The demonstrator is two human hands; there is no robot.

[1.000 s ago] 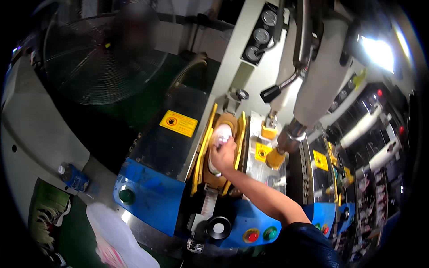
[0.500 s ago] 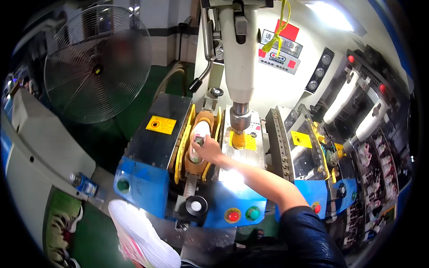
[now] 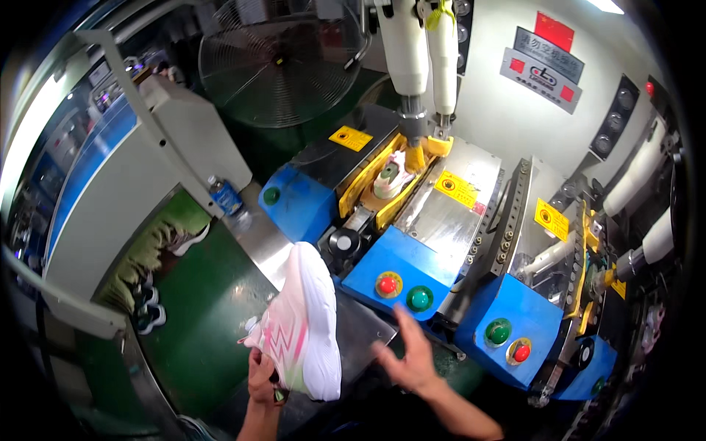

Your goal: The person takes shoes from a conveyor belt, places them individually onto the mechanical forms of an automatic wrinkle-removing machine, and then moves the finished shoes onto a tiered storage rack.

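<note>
My left hand [image 3: 263,378] grips a white and pink sneaker [image 3: 285,327] by its heel end and opening, toe up, with the thick white sole [image 3: 318,316] facing right. My right hand [image 3: 412,360] is held apart from everything, fingers spread, just below the green button [image 3: 420,298] and red button [image 3: 387,286] on a blue control box [image 3: 368,266]. Ahead, another pale shoe [image 3: 390,180] sits between the yellow side pads of a pressing machine. An orange-yellow pad [image 3: 415,158] under a white press cylinder [image 3: 403,55] is at that shoe's far end, partly covering it.
A second press station with its own blue button box [image 3: 507,331] stands to the right. A large fan [image 3: 279,62] is behind the machine. Left are a bottle [image 3: 224,197] and several shoes on a green mat [image 3: 180,213]. A black round knob [image 3: 343,242] juts toward me.
My right hand has left the shoe in the machine and drawn back toward me. The press cylinders are now over that shoe. My left hand has come into view with the sneaker; the view has turned.
</note>
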